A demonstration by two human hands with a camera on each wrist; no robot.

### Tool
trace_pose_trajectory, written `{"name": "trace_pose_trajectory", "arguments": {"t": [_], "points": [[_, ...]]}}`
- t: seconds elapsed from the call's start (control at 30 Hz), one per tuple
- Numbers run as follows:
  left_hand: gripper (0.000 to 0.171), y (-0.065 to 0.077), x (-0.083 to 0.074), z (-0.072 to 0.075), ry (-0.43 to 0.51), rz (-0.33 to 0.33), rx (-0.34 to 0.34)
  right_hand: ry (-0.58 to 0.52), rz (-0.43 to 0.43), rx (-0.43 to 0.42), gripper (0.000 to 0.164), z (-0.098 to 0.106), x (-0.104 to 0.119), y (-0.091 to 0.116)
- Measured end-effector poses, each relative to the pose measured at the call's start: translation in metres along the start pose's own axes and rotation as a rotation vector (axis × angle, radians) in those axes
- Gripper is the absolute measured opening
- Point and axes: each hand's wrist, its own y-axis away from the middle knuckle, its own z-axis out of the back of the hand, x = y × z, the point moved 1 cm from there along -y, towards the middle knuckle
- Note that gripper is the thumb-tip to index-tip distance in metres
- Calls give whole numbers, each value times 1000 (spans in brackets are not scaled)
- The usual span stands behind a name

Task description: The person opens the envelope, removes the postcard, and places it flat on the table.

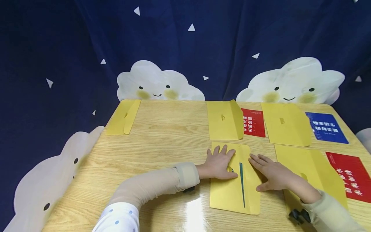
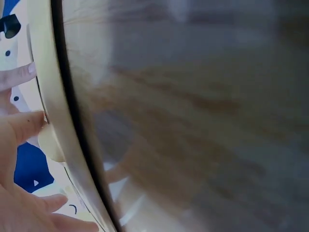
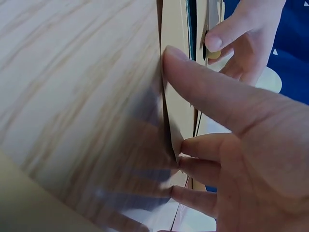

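A yellow envelope [image 1: 226,201] lies on the wooden table in front of the person. My left hand [image 1: 219,163] rests on its body with the fingers spread. A narrow dark green strip [image 1: 242,187] shows at the slit between the body and the flap [image 1: 253,196]. At the flap's outer edge is my right hand [image 1: 273,174], fingers extended. In the right wrist view the right thumb [image 3: 181,63] and fingertips touch along the flap edge. The left wrist view catches the left fingers at its border, mostly blurred table elsewhere.
More yellow envelopes lie at the far left [image 1: 121,117], behind the hands [image 1: 217,127], at the back right [image 1: 285,130] and beneath the right forearm [image 1: 307,161]. Beside them are a small red card [image 1: 256,120], a blue card [image 1: 328,127] and a larger red card [image 1: 352,177].
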Motion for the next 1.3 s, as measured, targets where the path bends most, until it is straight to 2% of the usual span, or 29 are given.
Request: {"name": "trace_pose_trajectory", "arguments": {"t": [0.2,0.37,0.47,0.63,0.8,0.93,1.07,1.23,1.3], "points": [[69,-1,1,1,16,-3,20,-1,-6,1,97,0,-2,0],[67,-1,2,2,64,-55,17,30,-17,-10,98,1,-1,0],[64,-2,2,2,105,-84,45,45,-23,-19,99,1,0,-1],[52,-5,0,3,114,-107,103,63,-36,-25,99,1,2,-2],[42,-7,3,6,129,-140,108,65,-30,-30,100,1,1,-2],[37,-9,5,7,164,-160,103,55,-26,-27,101,1,1,-1],[28,-8,3,9,190,-144,75,51,-24,-21,101,2,1,-1],[52,-8,-5,7,130,-94,9,75,-12,-38,99,0,0,-1],[53,-9,-7,5,98,-91,-21,77,-10,-43,98,-1,0,-1]]}}
